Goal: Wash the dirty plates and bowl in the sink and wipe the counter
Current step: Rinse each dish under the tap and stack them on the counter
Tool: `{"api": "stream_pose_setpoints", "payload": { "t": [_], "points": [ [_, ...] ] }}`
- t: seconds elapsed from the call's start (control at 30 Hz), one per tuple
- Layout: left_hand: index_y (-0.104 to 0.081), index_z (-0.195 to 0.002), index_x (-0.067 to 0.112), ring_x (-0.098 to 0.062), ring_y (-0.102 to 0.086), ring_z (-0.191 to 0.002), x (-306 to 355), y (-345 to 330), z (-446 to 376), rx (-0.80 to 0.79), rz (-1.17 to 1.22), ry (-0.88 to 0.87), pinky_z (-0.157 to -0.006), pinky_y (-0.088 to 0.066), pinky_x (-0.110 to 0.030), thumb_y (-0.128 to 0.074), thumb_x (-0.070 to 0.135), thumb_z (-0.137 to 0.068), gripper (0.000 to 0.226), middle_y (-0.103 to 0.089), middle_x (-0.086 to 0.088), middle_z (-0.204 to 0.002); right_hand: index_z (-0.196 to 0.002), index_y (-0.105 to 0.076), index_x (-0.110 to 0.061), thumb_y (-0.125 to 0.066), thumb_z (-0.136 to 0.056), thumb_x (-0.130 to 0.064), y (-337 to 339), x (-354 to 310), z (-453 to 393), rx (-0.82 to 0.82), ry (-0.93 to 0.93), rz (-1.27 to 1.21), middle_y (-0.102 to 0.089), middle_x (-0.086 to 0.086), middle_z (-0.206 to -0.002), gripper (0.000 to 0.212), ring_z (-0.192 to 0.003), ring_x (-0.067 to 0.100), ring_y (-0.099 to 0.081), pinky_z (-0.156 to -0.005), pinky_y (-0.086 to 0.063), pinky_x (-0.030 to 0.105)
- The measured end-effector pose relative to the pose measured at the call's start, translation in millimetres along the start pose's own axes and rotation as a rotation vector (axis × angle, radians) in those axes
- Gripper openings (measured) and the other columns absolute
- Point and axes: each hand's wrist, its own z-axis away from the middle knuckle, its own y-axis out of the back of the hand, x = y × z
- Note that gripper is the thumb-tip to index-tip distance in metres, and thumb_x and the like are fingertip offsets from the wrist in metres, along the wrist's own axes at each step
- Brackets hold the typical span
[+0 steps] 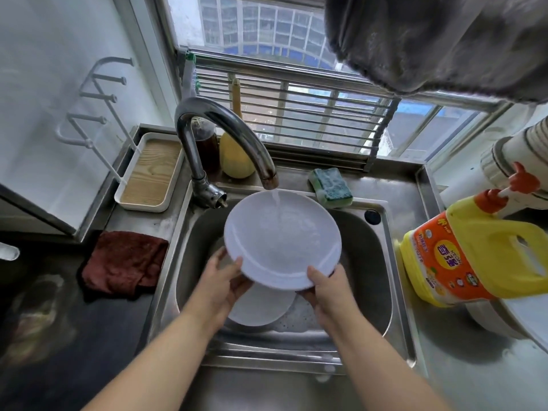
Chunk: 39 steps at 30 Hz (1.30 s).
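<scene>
A white plate [281, 238] is held tilted over the steel sink [382, 262], and water from the curved tap [225, 137] runs onto its upper part. My left hand [225, 280] grips the plate's near left rim. My right hand [329, 289] grips its near right rim. A second white plate [261, 307] lies in the sink bottom under my hands. Whether a bowl is in the sink is hidden by the plates. A dark red cloth [124, 262] lies on the counter left of the sink.
A green soapy sponge [330, 188] sits on the sink's back ledge. A yellow detergent jug [480, 253] stands on the right counter. A wood-lined white tray [148, 173], a dark bottle and a yellow object stand behind the tap. A grey towel [444, 40] hangs overhead.
</scene>
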Motion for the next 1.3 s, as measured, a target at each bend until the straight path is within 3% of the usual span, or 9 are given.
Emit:
{"api": "stream_pose_setpoints", "payload": {
  "t": [0.1,0.27,0.37,0.6,0.7,0.87,1.07,1.2,1.3],
  "points": [
    [-0.042,-0.136,0.021,-0.029,-0.068,-0.097,-15,-10,5,-0.076,-0.056,0.022,-0.07,-0.059,-0.032,-0.051,-0.008,-0.089,0.056,-0.066,-0.013,-0.115,-0.127,-0.05,-0.013,-0.054,-0.087,0.011,-7,15,11,-0.013,-0.072,-0.104,-0.064,0.013,-0.116,0.047,-0.104,0.031,-0.062,-0.065,-0.058,0.033],
    [-0.052,-0.128,0.01,-0.026,-0.065,-0.087,36,9,-11,-0.05,-0.337,-0.04,-0.057,-0.054,-0.028,-0.044,-0.014,-0.084,0.051,-0.066,-0.011,-0.105,-0.115,-0.056,-0.004,-0.053,-0.093,-0.005,19,-15,2,-0.024,-0.301,0.074,-0.071,0.011,-0.088,0.022,-0.075,0.022,-0.068,-0.053,-0.055,0.028],
    [-0.052,-0.125,0.015,-0.026,-0.065,-0.094,22,-1,-6,-0.007,-0.227,-0.059,-0.063,-0.056,-0.032,-0.052,-0.001,-0.091,0.037,-0.066,-0.009,-0.11,-0.114,-0.055,-0.009,-0.05,-0.094,0.001,9,-7,7,-0.002,-0.228,0.006,-0.069,0.011,-0.1,0.023,-0.086,0.025,-0.066,-0.055,-0.057,0.029],
    [-0.046,-0.133,0.018,-0.034,-0.062,-0.108,10,8,-12,-0.146,-0.217,0.038,-0.081,-0.057,-0.045,-0.05,-0.01,-0.09,0.051,-0.063,-0.012,-0.122,-0.116,-0.059,-0.004,-0.059,-0.09,-0.007,34,-15,15,-0.025,-0.203,0.046,-0.072,0.014,-0.098,0.026,-0.086,0.028,-0.069,-0.062,-0.059,0.033],
    [-0.052,-0.127,0.014,-0.029,-0.064,-0.104,6,1,-11,-0.119,-0.219,0.058,-0.077,-0.058,-0.038,-0.05,0.009,-0.097,0.03,-0.067,-0.01,-0.117,-0.109,-0.06,-0.006,-0.057,-0.091,-0.001,34,-30,20,-0.014,-0.1,0.148,-0.07,0.01,-0.091,0.019,-0.083,0.025,-0.066,-0.059,-0.059,0.03],
    [-0.031,-0.146,0.016,-0.027,-0.043,-0.131,-15,-2,-20,0.011,-0.421,0.101,-0.107,-0.038,-0.046,-0.051,0.022,-0.098,0.052,-0.043,-0.006,-0.144,-0.106,-0.054,-0.016,-0.057,-0.093,-0.012,29,-29,30,0.154,0.198,0.493,-0.064,-0.004,-0.092,0.014,-0.09,0.017,-0.061,-0.063,-0.047,0.018],
    [-0.046,-0.13,0.018,-0.023,-0.052,-0.111,-11,4,-21,0.056,-0.475,0.074,-0.09,-0.041,-0.038,-0.05,0.015,-0.097,0.034,-0.054,-0.008,-0.128,-0.124,-0.054,-0.013,-0.049,-0.097,-0.027,27,-32,37,0.238,0.509,0.812,-0.058,-0.004,-0.103,0.031,-0.091,0.011,-0.054,-0.058,-0.041,0.002],
    [-0.05,-0.119,0.019,-0.023,-0.056,-0.108,-2,7,-18,0.069,-0.478,0.026,-0.086,-0.042,-0.036,-0.051,0.012,-0.097,0.024,-0.058,-0.007,-0.123,-0.115,-0.06,-0.012,-0.05,-0.097,-0.02,25,-36,35,0.208,0.539,0.668,-0.062,-0.004,-0.092,0.022,-0.081,0.007,-0.057,-0.058,-0.043,-0.002],
    [-0.046,-0.13,0.015,-0.022,-0.057,-0.107,2,9,-15,0.06,-0.473,-0.009,-0.088,-0.045,-0.037,-0.054,0.014,-0.096,0.035,-0.057,-0.007,-0.123,-0.106,-0.059,-0.02,-0.054,-0.095,-0.013,16,-33,27,0.113,0.346,0.34,-0.065,-0.004,-0.094,0.013,-0.087,0.01,-0.06,-0.062,-0.05,0.007]
  ]
}}
